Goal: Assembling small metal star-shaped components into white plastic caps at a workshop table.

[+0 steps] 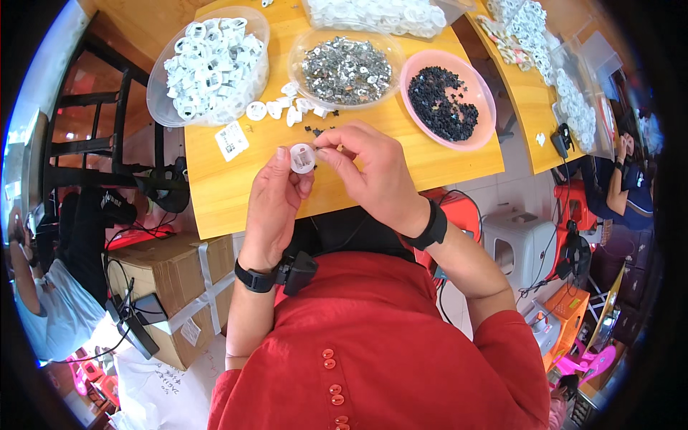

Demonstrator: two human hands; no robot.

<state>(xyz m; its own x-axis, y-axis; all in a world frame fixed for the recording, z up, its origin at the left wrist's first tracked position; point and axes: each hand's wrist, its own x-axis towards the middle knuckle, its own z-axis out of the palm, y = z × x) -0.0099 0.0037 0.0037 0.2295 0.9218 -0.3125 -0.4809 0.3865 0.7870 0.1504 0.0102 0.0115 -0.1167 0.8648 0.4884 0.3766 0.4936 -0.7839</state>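
Observation:
Above the table's near edge, my left hand (276, 197) is closed around a small round white plastic part (302, 158) with metal pieces inside it. From the right, my right hand (373, 168) pinches at the part's rim with thumb and index finger. What sits in that pinch is too small to make out. Beyond my hands, several white plastic parts (274, 109) and a few tiny black pieces (315, 131) lie loose on the wooden table (236, 190). A square white paper label (231, 140) lies left of them.
Across the table stand a clear tub (159, 93) of white parts, a clear bowl (294, 72) of small metal pieces and a pink bowl (489, 118) of black pieces. A cardboard box (161, 276) is at lower left, a grey stool (512, 240) at right. Other people sit at both sides.

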